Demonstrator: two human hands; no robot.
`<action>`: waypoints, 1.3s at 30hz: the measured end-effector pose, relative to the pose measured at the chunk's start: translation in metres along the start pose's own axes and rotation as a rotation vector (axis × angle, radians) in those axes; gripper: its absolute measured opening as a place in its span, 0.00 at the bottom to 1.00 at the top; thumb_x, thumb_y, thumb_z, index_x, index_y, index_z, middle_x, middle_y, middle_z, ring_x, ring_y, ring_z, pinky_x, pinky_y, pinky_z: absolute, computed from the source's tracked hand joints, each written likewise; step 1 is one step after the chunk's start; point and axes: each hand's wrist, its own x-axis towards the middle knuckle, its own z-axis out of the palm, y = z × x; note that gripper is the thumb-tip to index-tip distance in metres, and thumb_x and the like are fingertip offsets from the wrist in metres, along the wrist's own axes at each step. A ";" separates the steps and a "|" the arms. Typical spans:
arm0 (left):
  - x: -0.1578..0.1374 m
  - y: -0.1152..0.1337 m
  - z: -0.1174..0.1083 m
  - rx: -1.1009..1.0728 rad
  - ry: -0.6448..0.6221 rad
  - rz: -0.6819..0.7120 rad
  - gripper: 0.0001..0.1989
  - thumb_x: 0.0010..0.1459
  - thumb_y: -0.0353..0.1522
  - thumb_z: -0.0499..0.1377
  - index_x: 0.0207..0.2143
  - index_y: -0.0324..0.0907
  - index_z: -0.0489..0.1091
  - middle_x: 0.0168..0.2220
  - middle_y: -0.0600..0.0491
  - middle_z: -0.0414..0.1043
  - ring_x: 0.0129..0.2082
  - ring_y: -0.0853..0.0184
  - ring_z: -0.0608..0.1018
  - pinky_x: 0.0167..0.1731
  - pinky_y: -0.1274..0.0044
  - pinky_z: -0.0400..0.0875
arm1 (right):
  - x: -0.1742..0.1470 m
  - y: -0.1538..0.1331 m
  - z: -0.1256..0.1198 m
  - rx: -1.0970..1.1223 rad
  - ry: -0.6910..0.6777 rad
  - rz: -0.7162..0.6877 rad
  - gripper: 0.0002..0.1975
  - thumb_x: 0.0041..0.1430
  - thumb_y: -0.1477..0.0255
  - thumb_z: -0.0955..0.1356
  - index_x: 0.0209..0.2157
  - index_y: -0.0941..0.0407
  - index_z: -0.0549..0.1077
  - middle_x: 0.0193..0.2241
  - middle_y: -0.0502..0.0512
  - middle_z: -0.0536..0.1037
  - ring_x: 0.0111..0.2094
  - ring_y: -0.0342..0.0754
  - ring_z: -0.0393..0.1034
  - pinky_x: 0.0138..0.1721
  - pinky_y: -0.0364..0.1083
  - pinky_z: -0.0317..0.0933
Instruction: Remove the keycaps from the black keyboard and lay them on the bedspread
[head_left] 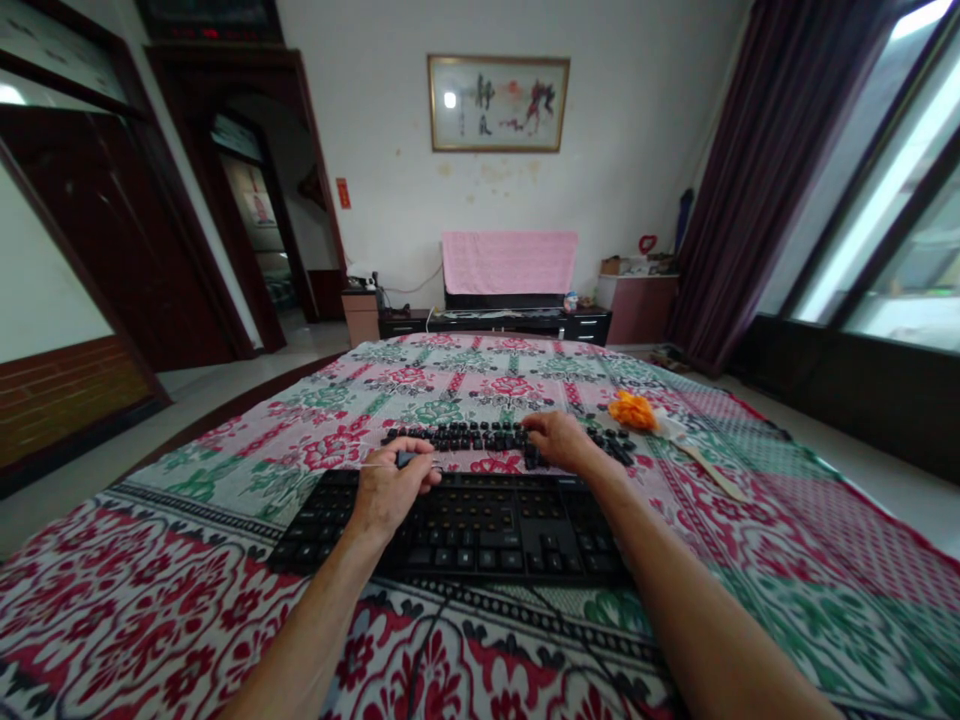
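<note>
A black keyboard (465,560) lies on the patterned cloth, with its upper rows partly stripped to bare key stems and lower keycaps still on. My left hand (394,485) is above its left part, fingers closed round a small dark-handled tool with thin wires (405,459), which looks like a keycap puller. Beyond the keyboard, loose black keycaps (476,436) sit in rows on the cloth. My right hand (559,438) reaches among them, its thumb and fingers pinched at a keycap that the fingers largely cover.
To the right lie a crumpled orange bundle (634,410) and a brush with a pale wooden handle (712,470). The floral tablecloth (247,470) covers the table. Keyboard cable runs toward me. Across the room stands a low cabinet (585,325) below a pink cloth (510,262).
</note>
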 end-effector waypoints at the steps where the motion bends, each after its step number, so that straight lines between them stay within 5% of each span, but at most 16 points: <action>1: 0.000 0.000 0.000 -0.001 0.000 0.002 0.10 0.44 0.33 0.57 0.30 0.38 0.69 0.17 0.54 0.72 0.19 0.70 0.75 0.22 0.80 0.70 | 0.000 0.002 -0.002 -0.003 0.008 0.023 0.14 0.49 0.77 0.60 0.34 0.57 0.75 0.29 0.53 0.77 0.31 0.45 0.68 0.32 0.39 0.56; 5: -0.001 -0.002 0.001 -0.006 -0.004 0.001 0.10 0.43 0.33 0.58 0.30 0.38 0.69 0.17 0.54 0.72 0.19 0.70 0.75 0.21 0.81 0.69 | 0.000 0.008 -0.007 0.044 0.027 0.134 0.14 0.48 0.77 0.61 0.33 0.58 0.75 0.28 0.53 0.77 0.30 0.44 0.69 0.31 0.39 0.56; 12: 0.000 -0.002 0.001 0.011 0.004 -0.010 0.10 0.43 0.34 0.57 0.30 0.39 0.69 0.17 0.54 0.72 0.19 0.69 0.75 0.21 0.81 0.69 | -0.003 0.004 -0.006 0.150 0.058 0.106 0.17 0.49 0.76 0.61 0.41 0.59 0.73 0.29 0.53 0.77 0.30 0.44 0.69 0.33 0.39 0.58; 19: 0.000 -0.002 0.001 0.019 -0.004 0.003 0.10 0.43 0.34 0.57 0.30 0.39 0.68 0.17 0.54 0.72 0.19 0.69 0.75 0.21 0.81 0.69 | -0.002 0.006 -0.003 0.021 -0.023 0.106 0.14 0.49 0.77 0.60 0.32 0.58 0.76 0.26 0.53 0.77 0.29 0.44 0.68 0.31 0.39 0.56; 27: 0.000 -0.002 0.001 0.017 0.001 -0.009 0.10 0.43 0.34 0.58 0.30 0.38 0.69 0.16 0.54 0.71 0.18 0.69 0.75 0.20 0.81 0.68 | -0.001 -0.002 0.012 0.075 0.004 -0.069 0.14 0.47 0.75 0.63 0.35 0.58 0.75 0.31 0.54 0.77 0.31 0.45 0.69 0.34 0.40 0.58; 39: -0.001 0.000 0.002 0.013 0.002 -0.020 0.10 0.42 0.34 0.58 0.29 0.39 0.69 0.16 0.55 0.71 0.18 0.70 0.74 0.19 0.82 0.68 | 0.000 -0.001 0.028 0.041 -0.110 -0.084 0.13 0.46 0.73 0.64 0.35 0.54 0.76 0.32 0.52 0.77 0.34 0.45 0.70 0.37 0.40 0.58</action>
